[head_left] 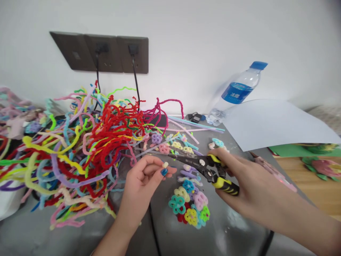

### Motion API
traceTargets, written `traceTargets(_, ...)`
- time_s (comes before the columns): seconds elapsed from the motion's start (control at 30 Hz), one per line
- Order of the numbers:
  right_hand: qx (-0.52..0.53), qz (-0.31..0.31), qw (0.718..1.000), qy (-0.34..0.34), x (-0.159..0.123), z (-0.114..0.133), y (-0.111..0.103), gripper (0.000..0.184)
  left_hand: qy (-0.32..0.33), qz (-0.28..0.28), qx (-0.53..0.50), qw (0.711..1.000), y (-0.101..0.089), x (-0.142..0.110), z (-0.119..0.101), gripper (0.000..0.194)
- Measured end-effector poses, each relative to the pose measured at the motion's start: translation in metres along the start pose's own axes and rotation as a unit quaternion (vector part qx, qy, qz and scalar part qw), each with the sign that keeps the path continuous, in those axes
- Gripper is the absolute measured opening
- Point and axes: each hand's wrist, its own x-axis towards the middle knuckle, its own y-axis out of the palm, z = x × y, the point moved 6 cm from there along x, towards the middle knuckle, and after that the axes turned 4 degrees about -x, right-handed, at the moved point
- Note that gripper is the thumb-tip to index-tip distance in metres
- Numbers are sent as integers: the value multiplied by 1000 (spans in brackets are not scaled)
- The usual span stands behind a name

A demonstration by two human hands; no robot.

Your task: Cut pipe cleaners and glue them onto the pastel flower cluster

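Observation:
My left hand point(145, 179) pinches a small cream-coloured fuzzy piece point(165, 164), perhaps pipe cleaner, between thumb and fingertips. From the right, my right hand point(247, 177) is wrapped round the yellow-and-black handles of a pair of wire-stripper pliers point(202, 163). Their dark jaws point left, just above the fingertips of my left hand. Below the pliers lies a cluster of pipe-cleaner flowers point(190, 212) in teal, yellow, pink, green and blue. Behind the jaws sit more small flowers, among them a purple flower point(156, 138) and a pink flower point(164, 148).
A big tangled heap of coloured pipe cleaners point(71, 153) covers the table's left side. A water bottle point(238, 90) leans against the wall at the back right, beside a white paper sheet point(277, 122). Cables hang from the wall sockets point(106, 53). Loose straight pipe cleaners point(197, 124) lie behind.

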Motion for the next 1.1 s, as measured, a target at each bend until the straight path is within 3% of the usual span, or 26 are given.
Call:
traceTargets(0.17, 10, 6, 1000, -23, 1, 9, 1, 30, -17, -44, -6, 999, -5, 1, 3, 24)
traceTargets(0.27, 17, 8, 999, -31, 0, 11, 2, 39, -21, -28, -18, 999, -2, 2, 2, 23)
traceTargets(0.53, 20, 26, 999, -24, -6, 10, 10, 43, -25, -19, -22, 999, 3, 3, -2, 18)
traceTargets(1.1, 10, 46, 998, -32, -9, 13, 6, 40, -27, -17, 6, 999, 0, -1, 0, 23)
